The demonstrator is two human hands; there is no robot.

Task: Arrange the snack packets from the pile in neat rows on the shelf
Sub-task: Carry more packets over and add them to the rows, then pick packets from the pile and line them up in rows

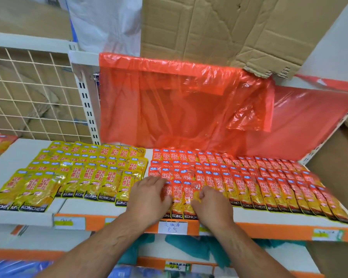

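Orange snack packets [249, 183] lie in several overlapping rows on the right part of the white shelf [269, 218]. Yellow snack packets [84, 173] lie in rows on the left part. My left hand [149, 194] lies flat with fingers spread on the front-row orange packets at the left end of the orange block. My right hand [210, 201] rests just to its right, fingers curled onto the front packets [186, 205] between the hands; whether it pinches one I cannot tell. No loose pile is in view.
A red plastic sheet [185, 105] hangs from the upper shelf right behind the rows. Cardboard [239, 31] leans above it. A wire grid panel [32, 93] stands at the left. The orange price rail [289, 230] runs along the front edge, with a lower shelf below.
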